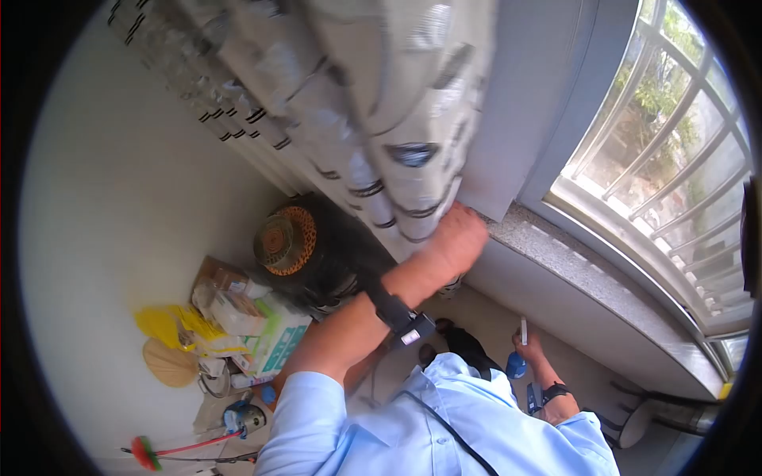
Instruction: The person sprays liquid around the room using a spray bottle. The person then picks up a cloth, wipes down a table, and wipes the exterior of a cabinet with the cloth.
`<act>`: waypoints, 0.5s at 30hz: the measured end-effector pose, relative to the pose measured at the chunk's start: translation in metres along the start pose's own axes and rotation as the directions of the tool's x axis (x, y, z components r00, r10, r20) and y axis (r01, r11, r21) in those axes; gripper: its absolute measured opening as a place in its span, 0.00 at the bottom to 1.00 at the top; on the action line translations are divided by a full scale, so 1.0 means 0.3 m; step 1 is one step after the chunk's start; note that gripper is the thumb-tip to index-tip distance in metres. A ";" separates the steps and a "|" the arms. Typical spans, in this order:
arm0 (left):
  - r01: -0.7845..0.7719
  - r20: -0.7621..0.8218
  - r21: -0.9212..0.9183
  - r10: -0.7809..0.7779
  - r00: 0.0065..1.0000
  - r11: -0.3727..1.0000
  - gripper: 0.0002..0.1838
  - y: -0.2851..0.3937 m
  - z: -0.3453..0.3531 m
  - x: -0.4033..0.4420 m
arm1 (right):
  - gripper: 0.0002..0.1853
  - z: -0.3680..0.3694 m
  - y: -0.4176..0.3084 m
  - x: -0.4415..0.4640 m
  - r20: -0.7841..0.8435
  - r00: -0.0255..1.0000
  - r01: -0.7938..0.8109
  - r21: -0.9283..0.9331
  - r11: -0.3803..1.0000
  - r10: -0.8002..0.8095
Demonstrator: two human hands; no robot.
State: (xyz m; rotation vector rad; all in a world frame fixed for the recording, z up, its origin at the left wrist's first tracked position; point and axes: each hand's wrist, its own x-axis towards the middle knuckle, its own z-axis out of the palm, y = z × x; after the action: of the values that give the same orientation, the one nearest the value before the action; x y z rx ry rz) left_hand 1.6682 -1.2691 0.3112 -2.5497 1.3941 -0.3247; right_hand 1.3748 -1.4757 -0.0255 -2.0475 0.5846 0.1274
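Observation:
My left hand [462, 238] reaches forward at the lower edge of a pale patterned curtain [413, 103]. Its fingers are closed on the cloth, though the fingertips are partly hidden. Lower and to the right, my right hand [530, 347] is wrapped round a small blue bottle [516, 366] with a white upper part. The blue body shows below the fist and the white part sticks out above it. Beside the left hand runs the speckled stone windowsill [548, 242].
A barred window [659, 135] is on the right. Against the left wall are a dark object with a round patterned top [286, 240], boxes and bags [238, 309], and a yellow bag [171, 324]. A metal-framed seat [667, 420] stands at the lower right.

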 end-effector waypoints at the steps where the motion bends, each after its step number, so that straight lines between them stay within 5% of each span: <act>1: -0.020 0.068 -0.094 0.026 0.997 0.995 0.08 -0.075 -0.040 -0.012 | 0.14 0.016 0.024 0.008 -0.016 1.000 -0.005 -0.008 1.000 0.005; 2: 0.149 -0.008 -0.045 -0.150 0.989 0.988 0.07 -0.123 0.020 -0.030 | 0.14 0.033 0.045 0.018 -0.032 0.999 -0.009 -0.013 1.000 0.009; 3: 0.230 0.117 -0.065 -0.221 0.968 0.971 0.09 -0.180 -0.011 -0.055 | 0.14 0.055 0.066 0.025 -0.049 0.999 -0.019 -0.014 1.000 0.018; 4: 0.251 0.176 0.112 -0.268 0.947 0.961 0.19 -0.226 -0.020 -0.112 | 0.14 0.064 0.076 0.048 -0.037 0.999 -0.002 -0.038 0.999 0.001; 7: 0.560 0.375 0.165 -0.577 0.726 0.812 0.27 -0.435 -0.047 -0.262 | 0.16 0.079 0.110 0.096 0.010 0.999 0.043 -0.114 0.993 -0.043; 9: 0.704 0.598 0.212 -0.659 0.456 0.678 0.23 -0.523 -0.137 -0.304 | 0.17 0.055 0.014 0.126 0.100 0.995 0.033 -0.162 0.986 -0.017; 11: 0.661 0.624 0.217 -0.623 0.472 0.718 0.16 -0.505 -0.183 -0.291 | 0.19 0.064 -0.054 0.167 0.156 0.977 0.178 -0.190 0.966 -0.149; 13: 0.656 0.294 -0.110 -0.606 0.739 0.746 0.12 -0.485 -0.160 -0.196 | 0.20 0.085 -0.155 0.253 0.269 0.928 0.300 -0.132 0.945 -0.257; 15: 0.487 -0.117 -0.280 -0.533 0.838 0.827 0.11 -0.527 -0.077 -0.082 | 0.20 0.095 -0.279 0.324 0.331 0.886 0.362 -0.059 0.930 -0.323</act>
State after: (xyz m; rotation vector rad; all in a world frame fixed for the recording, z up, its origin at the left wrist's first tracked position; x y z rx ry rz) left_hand 1.7746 -1.1668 0.3773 -3.1511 0.7996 -0.5282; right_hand 1.5023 -1.4512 -0.0056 -2.1543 0.0091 0.2802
